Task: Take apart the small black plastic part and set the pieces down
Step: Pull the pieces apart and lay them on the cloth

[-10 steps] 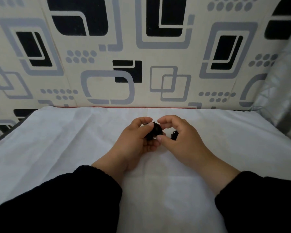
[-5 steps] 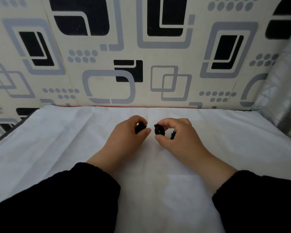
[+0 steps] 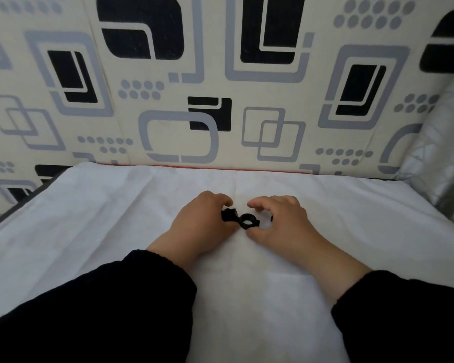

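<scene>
The small black plastic part is in separate pieces on the white cloth [image 3: 247, 297]. A black ring piece [image 3: 249, 221] lies flat on the cloth between my two hands. My right hand [image 3: 281, 221] curls over it with thumb and fingers apart, not touching it. A second black piece [image 3: 229, 214] sits pinched between the thumb and fingertips of my left hand [image 3: 202, 224], low against the cloth and right beside the ring. A tiny bit of another black piece [image 3: 271, 218] shows under my right palm; most of it is hidden.
A white cloth covers the flat surface out to its edges. A patterned cushion back [image 3: 220, 87] rises directly behind it. A grey patterned fabric [image 3: 446, 153] stands at the right. My black sleeves fill the near corners.
The joined part has come apart into two pieces. Both hands dropped to the cloth, and my right hand let go of the ring piece and spread its fingers.
</scene>
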`<state>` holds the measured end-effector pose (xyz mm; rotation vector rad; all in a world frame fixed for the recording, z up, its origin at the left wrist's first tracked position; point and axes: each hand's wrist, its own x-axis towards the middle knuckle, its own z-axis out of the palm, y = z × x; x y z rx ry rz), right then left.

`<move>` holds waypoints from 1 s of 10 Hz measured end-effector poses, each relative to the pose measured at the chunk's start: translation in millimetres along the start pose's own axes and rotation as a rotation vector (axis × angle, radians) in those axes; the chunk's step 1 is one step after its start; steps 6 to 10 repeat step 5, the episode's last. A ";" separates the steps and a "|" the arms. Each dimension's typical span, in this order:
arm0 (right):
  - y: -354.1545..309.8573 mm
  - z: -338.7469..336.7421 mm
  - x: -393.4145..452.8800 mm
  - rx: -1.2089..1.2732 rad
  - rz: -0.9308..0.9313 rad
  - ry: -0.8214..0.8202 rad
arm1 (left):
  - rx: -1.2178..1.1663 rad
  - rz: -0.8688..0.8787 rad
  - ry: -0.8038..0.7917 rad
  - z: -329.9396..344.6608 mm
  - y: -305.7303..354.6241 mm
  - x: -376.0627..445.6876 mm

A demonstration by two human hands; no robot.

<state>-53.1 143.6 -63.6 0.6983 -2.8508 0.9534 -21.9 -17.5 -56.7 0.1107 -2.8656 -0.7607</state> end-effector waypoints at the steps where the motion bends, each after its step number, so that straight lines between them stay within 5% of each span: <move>1: -1.6 -1.0 -1.5 0.002 0.005 0.017 | 0.040 0.007 -0.024 -0.9 0.5 -3.4; 10: -4.9 -3.1 -7.2 0.040 -0.020 0.105 | 0.065 -0.014 -0.058 -16.7 9.8 -4.5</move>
